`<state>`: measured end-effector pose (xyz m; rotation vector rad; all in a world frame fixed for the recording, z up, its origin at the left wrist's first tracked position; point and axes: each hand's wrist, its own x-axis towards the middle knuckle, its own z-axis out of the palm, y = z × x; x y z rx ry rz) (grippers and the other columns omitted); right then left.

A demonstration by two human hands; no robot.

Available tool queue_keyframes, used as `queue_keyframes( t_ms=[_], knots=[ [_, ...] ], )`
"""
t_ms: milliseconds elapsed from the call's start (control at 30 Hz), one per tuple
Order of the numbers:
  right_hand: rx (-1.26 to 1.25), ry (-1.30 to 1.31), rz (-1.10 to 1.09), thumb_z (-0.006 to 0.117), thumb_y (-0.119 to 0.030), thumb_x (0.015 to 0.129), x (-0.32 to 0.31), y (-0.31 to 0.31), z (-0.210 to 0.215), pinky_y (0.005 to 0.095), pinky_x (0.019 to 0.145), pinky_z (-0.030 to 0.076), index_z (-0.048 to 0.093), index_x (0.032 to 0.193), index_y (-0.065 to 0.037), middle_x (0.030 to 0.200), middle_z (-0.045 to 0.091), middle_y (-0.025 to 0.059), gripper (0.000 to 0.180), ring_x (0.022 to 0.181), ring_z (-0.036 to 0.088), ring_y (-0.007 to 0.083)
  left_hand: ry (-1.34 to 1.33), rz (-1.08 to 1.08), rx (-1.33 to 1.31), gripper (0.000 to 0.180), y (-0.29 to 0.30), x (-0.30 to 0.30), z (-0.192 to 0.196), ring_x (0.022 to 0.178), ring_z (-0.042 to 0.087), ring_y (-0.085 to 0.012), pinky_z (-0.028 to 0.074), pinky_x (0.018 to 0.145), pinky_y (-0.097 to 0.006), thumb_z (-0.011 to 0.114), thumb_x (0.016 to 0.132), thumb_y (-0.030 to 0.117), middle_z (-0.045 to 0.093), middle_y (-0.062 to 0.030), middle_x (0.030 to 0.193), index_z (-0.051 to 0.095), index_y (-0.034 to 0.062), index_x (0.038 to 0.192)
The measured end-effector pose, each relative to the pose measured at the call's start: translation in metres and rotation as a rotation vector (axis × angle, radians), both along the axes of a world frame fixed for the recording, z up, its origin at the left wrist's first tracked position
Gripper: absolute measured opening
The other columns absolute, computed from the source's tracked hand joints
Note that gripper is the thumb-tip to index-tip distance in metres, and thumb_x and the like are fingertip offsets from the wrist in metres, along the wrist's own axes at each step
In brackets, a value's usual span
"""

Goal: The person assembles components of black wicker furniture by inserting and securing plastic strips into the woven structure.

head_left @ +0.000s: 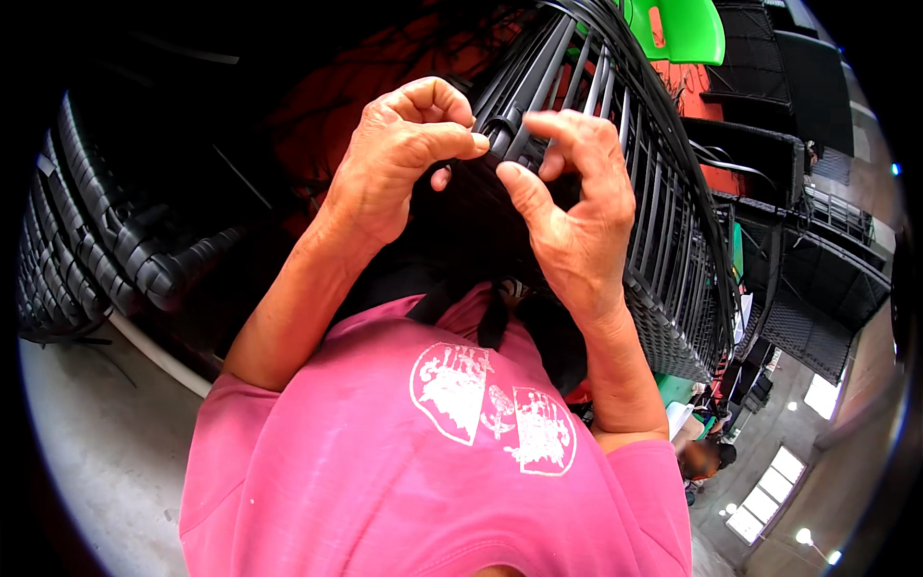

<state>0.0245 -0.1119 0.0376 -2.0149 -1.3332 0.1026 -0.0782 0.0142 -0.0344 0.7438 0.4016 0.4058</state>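
Note:
My left hand (389, 159) is closed in a pinch, thumb against bent fingers, at a black plastic weaving strip (500, 125) that loops over the frame's edge. My right hand (580, 207) is just right of it. Its thumb and fingers are apart, and a fingertip is slightly blurred. Both hands are at the near end of a black furniture frame (646, 207) with many parallel slats or strips stretched across it. The part of the strip under the left fingers is hidden.
Woven black furniture (125, 216) stands at the left above a grey floor (106, 433). A green chair (694, 34) is at the upper right, near orange-red surfaces. Farther right are more black woven pieces (808, 298) and a person (707, 457).

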Motion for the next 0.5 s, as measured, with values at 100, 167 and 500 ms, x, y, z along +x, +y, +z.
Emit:
queue_keyframes(
  t_ms=[100,167,500],
  knots=[
    [-0.15,-0.004,0.005,0.08,-0.009,0.07,0.001,0.006,0.006,0.0335,0.067,0.049,0.064,0.108,-0.004,0.098,0.055,0.0118,0.042,0.077,0.057,0.0227,0.028,-0.025,0.059,0.015,0.001,-0.001,0.001,0.067,0.057,-0.0044,0.042,0.054,-0.018,0.067,0.08,0.001,0.064,-0.0009,0.084,0.059,0.0064,0.091],
    [-0.245,-0.025,0.005,0.08,-0.011,0.071,0.002,0.01,0.012,0.0342,0.067,0.05,0.063,0.107,-0.004,0.095,0.055,0.0112,0.04,0.076,0.057,0.0245,0.073,-0.038,0.073,0.016,0.001,-0.002,0.005,0.066,0.056,-0.0038,0.04,0.053,-0.018,0.068,0.079,0.003,0.064,0.0001,0.083,0.059,0.007,0.092],
    [-0.262,0.107,-0.045,0.077,-0.005,0.07,0.0,0.017,0.011,0.0357,0.071,0.05,0.06,0.095,-0.002,0.09,0.057,0.0106,0.03,0.078,0.059,0.0252,0.035,-0.024,0.105,0.022,-0.002,-0.004,0.003,0.067,0.051,-0.0021,0.034,0.056,-0.018,0.07,0.079,0.008,0.061,0.0033,0.079,0.064,0.0069,0.1]
  ],
)
